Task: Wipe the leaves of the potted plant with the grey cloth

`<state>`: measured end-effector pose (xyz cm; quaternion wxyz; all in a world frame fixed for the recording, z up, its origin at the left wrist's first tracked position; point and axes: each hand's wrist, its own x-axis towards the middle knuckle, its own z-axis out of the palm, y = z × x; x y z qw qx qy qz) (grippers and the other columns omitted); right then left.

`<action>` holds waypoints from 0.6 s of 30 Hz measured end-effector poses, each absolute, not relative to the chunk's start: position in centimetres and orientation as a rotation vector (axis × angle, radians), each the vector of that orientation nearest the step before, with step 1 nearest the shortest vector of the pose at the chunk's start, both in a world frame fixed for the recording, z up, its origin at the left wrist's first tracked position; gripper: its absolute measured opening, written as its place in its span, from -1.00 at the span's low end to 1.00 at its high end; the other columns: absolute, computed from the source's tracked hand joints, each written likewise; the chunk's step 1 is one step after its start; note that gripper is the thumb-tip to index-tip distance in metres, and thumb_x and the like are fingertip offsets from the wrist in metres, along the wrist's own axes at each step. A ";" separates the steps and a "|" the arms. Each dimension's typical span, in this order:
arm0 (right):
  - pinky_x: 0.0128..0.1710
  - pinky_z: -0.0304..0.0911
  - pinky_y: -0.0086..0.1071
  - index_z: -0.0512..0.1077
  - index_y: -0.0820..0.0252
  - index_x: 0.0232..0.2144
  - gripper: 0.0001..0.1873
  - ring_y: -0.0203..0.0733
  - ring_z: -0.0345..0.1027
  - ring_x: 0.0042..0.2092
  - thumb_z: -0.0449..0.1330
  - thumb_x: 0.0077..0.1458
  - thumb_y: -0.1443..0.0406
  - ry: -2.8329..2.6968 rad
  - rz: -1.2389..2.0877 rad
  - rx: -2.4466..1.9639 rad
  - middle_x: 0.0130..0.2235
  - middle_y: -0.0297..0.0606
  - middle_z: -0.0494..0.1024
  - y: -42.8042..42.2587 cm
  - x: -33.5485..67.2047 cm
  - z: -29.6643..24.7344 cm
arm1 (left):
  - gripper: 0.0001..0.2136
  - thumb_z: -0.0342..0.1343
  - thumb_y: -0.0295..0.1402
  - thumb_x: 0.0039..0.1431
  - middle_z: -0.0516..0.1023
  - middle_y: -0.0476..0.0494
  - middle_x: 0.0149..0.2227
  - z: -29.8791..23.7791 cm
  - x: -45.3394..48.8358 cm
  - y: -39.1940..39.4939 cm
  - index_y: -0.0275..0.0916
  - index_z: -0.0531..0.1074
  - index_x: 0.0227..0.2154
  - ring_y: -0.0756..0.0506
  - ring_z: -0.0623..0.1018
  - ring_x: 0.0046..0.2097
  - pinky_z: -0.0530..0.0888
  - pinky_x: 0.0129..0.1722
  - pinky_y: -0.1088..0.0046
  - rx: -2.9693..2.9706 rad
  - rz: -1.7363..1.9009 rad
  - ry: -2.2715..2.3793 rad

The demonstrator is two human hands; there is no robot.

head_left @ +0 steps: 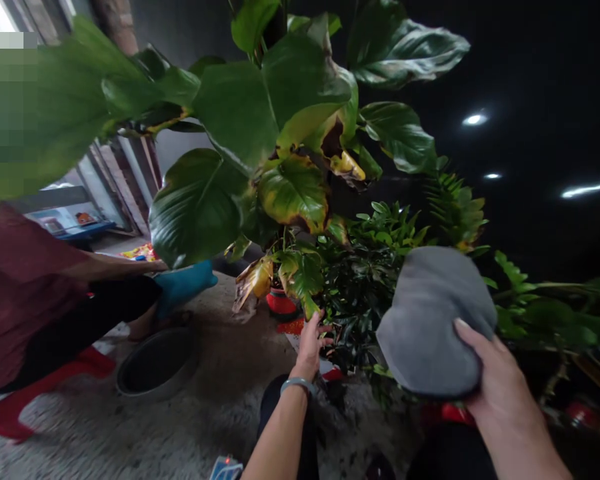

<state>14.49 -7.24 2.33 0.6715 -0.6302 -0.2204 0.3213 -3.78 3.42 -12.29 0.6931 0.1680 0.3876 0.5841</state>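
**Dark wall [540, 60] and rough floor [185, 437]: layout and holds**

Located at centre: broad-leaved plant [235, 113], with several lower leaves yellowed and browned, above a red pot [281, 303]. Stood at floor level, presumably to allow headroom for tall foliage.

Left hand [309, 347]: fingers loosely spread, no object visible in the palm. Raised at the tip of a low, yellow-patched leaf [303, 277]; contact with the tip not possible to tell. Worn at the wrist: pale bangle [299, 381].

Right hand [497, 380]: partly closed on a grey cloth [433, 320], thumb on the near face, remaining fingers mostly hidden. Held up to the right of the plant, in front of dark shrubs [363, 287]; gripped by one edge, probably to keep the broad face exposed.

At left: person [20, 287] in maroon, seated on a red stool [5, 413]. Basin [155, 363] on the floor just beside, likely for easy reach.

Markings: no legible brand, label or wording. Blue box [219, 468] with red light at lower edge: too blurred for reading.
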 end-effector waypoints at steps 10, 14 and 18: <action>-0.21 0.45 -0.16 0.51 0.10 -0.27 -0.51 0.16 0.52 -0.08 0.38 -0.27 0.00 -0.644 1.116 -1.686 -0.25 -0.16 0.68 -11.3 9.4 -5.4 | -0.64 0.20 -0.10 0.03 0.48 -0.27 0.09 -11.6 -4.0 3.0 -0.27 0.54 -0.22 -0.03 0.50 -0.34 0.40 -0.52 0.52 0.398 1.243 0.862; -0.26 0.45 -0.17 0.49 0.16 -0.22 -0.42 0.13 0.55 -0.20 0.41 -0.36 0.08 -0.503 0.802 -1.465 -0.33 -0.20 0.67 -9.0 11.8 0.8 | -0.62 0.24 -0.10 -0.02 0.46 -0.26 0.11 -11.8 -4.1 3.0 -0.25 0.53 -0.20 -0.03 0.49 -0.36 0.40 -0.53 0.51 0.399 1.272 0.849; -0.21 0.45 -0.12 0.49 0.12 -0.25 -0.55 0.09 0.55 -0.18 0.32 -0.27 0.11 -0.445 0.802 -1.324 -0.34 -0.23 0.67 -5.2 11.2 1.8 | -0.56 0.25 -0.09 -0.02 0.44 -0.26 0.13 -12.0 -3.9 3.1 -0.23 0.52 -0.10 -0.04 0.50 -0.34 0.39 -0.53 0.50 0.389 1.284 0.844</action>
